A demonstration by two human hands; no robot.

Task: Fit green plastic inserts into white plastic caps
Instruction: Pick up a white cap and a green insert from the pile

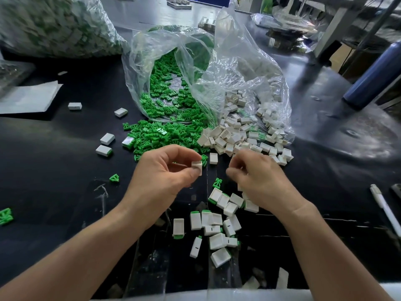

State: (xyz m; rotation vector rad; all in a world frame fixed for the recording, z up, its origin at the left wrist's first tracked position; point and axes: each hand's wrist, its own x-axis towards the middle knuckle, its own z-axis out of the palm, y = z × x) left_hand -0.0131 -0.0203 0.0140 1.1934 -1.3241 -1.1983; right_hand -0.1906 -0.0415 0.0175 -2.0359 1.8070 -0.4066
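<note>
Above the table's (65, 161) middle, my left hand (160, 172) pinches a white cap (197, 166) by its side walls, fingers curled; it looks light, rigid and slick. My right hand (260, 179) is blurred, so I cannot tell its hold. Green inserts (165, 135) pile just beyond.

You see a bright picture with white light shining off the black table (358, 135) at the right, your right hand (260, 181) looks smeared, and the edges bend and blur.
</note>
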